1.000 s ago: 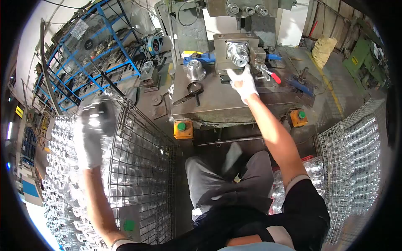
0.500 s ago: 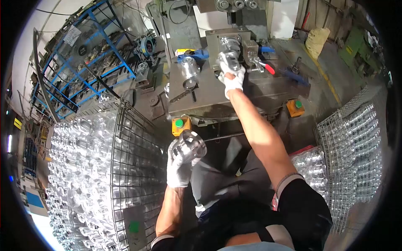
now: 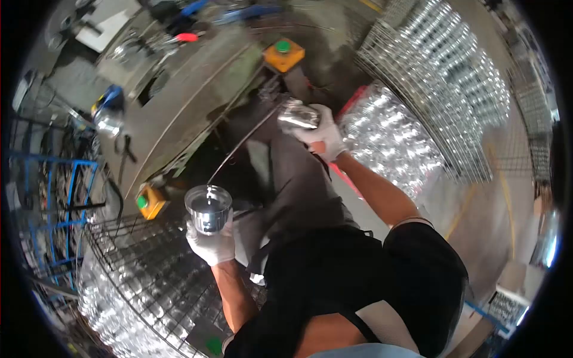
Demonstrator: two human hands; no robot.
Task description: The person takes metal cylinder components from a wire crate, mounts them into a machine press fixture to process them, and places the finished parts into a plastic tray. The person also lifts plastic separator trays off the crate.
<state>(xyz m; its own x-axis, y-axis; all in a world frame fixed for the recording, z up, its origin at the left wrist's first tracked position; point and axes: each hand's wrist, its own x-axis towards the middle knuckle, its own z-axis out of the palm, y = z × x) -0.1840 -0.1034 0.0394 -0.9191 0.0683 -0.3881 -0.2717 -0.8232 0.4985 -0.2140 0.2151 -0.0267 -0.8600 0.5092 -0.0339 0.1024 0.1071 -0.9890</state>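
My left hand, in a white glove, is closed round the lower part of a shiny cup-shaped metal part. Its round open mouth faces up toward me. My right hand, also gloved, grips a second shiny metal part above my knee. That part is somewhat blurred. Just right of my right hand lies a heap of shiny metal parts with a red edge showing beside it.
A metal workbench carries a red-handled clamp and another shiny part. Yellow boxes with green buttons sit along its front. Wire cages of metal parts stand at lower left and upper right.
My view has swung to the right. My right hand has come away from the bench fixture with a metal part and is now beside the right-hand heap. My left hand still holds its part.
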